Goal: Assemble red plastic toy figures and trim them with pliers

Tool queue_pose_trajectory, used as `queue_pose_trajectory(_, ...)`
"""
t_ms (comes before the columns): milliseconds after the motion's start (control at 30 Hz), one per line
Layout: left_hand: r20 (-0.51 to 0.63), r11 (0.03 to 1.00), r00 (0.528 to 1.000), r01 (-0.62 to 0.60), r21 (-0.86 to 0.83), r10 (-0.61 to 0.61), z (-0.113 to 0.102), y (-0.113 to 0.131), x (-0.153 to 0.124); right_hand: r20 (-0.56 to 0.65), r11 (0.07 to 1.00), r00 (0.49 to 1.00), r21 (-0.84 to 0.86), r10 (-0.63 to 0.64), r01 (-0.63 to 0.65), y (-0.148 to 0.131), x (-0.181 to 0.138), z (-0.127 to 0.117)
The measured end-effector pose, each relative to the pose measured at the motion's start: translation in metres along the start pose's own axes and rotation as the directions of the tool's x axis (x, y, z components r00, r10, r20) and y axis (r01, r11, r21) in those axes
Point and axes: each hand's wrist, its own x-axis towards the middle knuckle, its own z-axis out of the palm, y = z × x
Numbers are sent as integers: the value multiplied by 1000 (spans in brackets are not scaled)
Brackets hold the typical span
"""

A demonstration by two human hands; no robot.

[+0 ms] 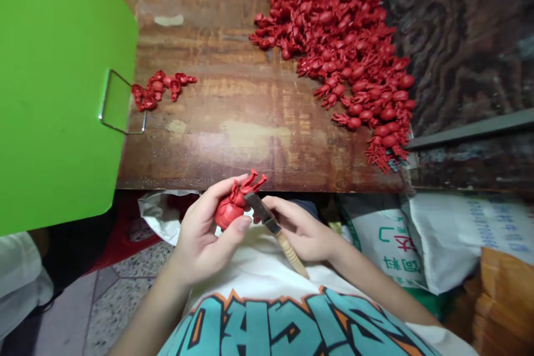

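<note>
My left hand (208, 228) is closed around a red plastic figure (230, 212), with its round part toward my thumb and its thin limbs pointing up and away. In my right hand (302, 228) is a knife (287, 250) with a ribbed, light-coloured handle and a short, flat dark blade. The blade's end lies against or very close to the figure's middle; exact contact is hard to make out. Both hands are above my lap, just in front of the table edge.
A big heap of red figures (334, 28) covers the right of the wooden table (233, 139). Several red pieces (161, 89) lie at left beside a green panel (62, 83) with a wire handle (104, 97). White sacks (446, 239) stand below at right.
</note>
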Motion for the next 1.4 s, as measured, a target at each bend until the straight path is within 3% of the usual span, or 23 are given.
queue_pose_trajectory(67,31,1000,999,26,10,-26,-2,0,-1,-16,997,999,-61,-45,44,3,-2,2)
queue_pose_trajectory(200,91,999,995,30,28,-32,-4,-2,-4,-61,992,998,-125,6,-14,4,-7,8)
queue_pose_trajectory(300,108,997,994,21,-79,-12,-5,-4,-3,-76,995,997,-101,-12,4,7,-12,11)
queue_pose_trajectory(400,77,983,997,15,-184,-1,-7,-5,2,-117,975,990,-216,-76,49,6,-11,10)
queue_pose_trajectory(500,84,998,996,-3,-55,7,-12,-4,8,-127,948,985,-310,-120,76,1,-9,5)
queue_pose_trajectory(633,216,992,972,-105,69,88,-17,0,14,-96,937,986,-336,-135,96,-2,-10,3)
queue_pose_trajectory(800,-2,931,942,-330,155,335,-14,-5,12,-24,941,992,-320,-125,111,3,-10,12)
queue_pose_trajectory(1167,24,855,909,-401,328,417,-19,-5,14,148,991,988,-116,-46,64,-7,-8,15)
queue_pose_trajectory(1400,84,832,929,-362,421,362,-25,-5,13,41,957,988,-258,151,-135,-37,-10,27)
